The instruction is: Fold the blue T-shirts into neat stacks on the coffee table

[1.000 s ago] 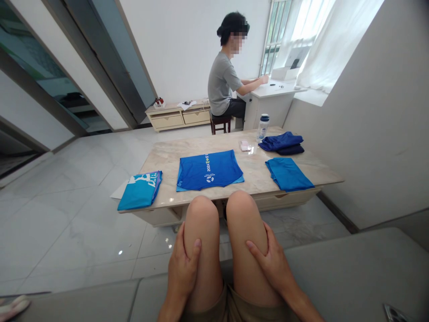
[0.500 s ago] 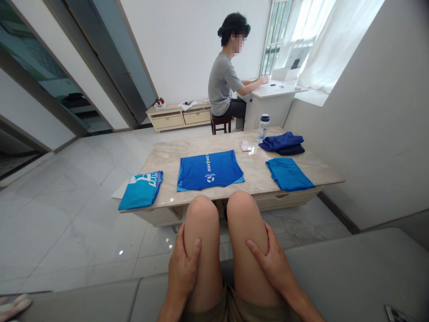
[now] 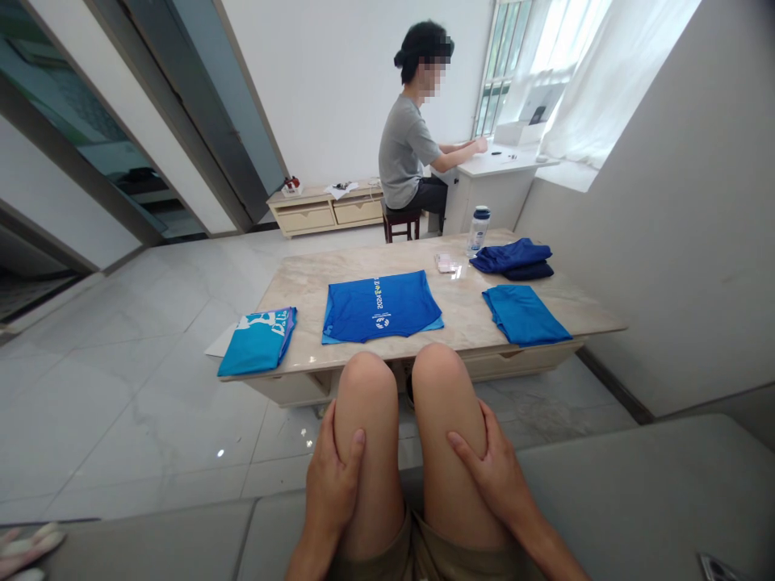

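Across the room we see a person (image 3: pixel 404 153) in a grey T-shirt, seated on a dark wooden stool (image 3: pixel 400 224), arms on a white desk (image 3: pixel 496 190) beside a curtained window (image 3: pixel 500 73), a low cream drawer cabinet (image 3: pixel 324 211) behind them.

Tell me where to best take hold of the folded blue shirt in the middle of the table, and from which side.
Probably the near edge of the folded blue shirt, from your side, left hand and right hand at its corners. It lies flat on the marble table, so its top offers little to pinch; at those corners a lighter blue layer sticks out, easy to get under.
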A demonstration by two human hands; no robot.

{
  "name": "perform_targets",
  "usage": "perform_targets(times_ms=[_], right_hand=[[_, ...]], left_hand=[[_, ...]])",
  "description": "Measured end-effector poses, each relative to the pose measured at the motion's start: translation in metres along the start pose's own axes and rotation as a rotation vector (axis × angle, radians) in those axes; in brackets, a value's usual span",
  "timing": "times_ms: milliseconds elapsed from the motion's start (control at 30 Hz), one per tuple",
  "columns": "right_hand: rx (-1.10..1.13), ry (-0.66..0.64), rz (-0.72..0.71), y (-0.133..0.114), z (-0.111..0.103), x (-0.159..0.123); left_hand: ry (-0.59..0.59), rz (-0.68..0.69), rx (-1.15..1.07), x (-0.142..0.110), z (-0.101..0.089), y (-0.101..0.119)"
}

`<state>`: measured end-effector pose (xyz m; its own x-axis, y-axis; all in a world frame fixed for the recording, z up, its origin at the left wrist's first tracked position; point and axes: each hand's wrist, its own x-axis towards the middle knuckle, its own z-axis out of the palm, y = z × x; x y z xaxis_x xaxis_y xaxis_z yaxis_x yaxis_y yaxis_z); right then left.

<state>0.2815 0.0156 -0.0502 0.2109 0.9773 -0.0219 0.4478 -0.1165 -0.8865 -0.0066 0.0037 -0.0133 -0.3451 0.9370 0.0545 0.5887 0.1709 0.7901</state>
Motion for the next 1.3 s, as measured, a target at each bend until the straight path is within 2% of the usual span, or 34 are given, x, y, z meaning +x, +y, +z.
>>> perform_targets(times_ms=[1300], right_hand=[[-0.002,0.01,0.013,-0.0002,-0.0031,0.002]], left_hand=[[-0.001,-0.037,0.0,-0.0006,-0.0013,0.0011]])
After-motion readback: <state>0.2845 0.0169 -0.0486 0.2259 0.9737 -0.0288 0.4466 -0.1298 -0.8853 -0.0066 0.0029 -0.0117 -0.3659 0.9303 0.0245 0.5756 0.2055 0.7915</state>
